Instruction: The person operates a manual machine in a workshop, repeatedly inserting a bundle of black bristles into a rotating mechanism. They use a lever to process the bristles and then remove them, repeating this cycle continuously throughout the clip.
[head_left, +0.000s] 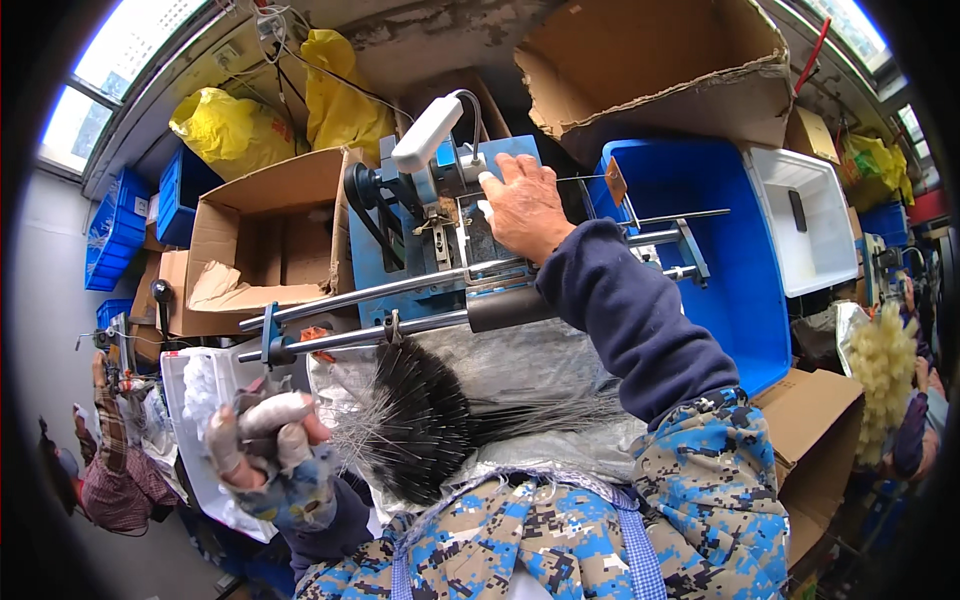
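My right hand (525,205) reaches over a blue bench machine (395,255), its fingers curled down onto the middle of the mechanism. Its fingertips partly hide what they grip. A thin metal rod shows just right of the hand, level with the knuckles. My left hand (265,440), its fingers wrapped in white tape, is raised at the lower left with the fingers curled in. Whatever lies between them, if anything, cannot be made out. Beside it, a thick bundle of black-tipped thin wires (415,415) lies on silvery sheeting (540,365) over my lap.
Two steel guide bars (370,335) cross in front of the machine. A white bin (205,465) with white fluffy pieces stands left, near a cardboard box (270,230). On the right are a blue tub (690,290), a white tray (805,225) and more cardboard. Other people work at both sides.
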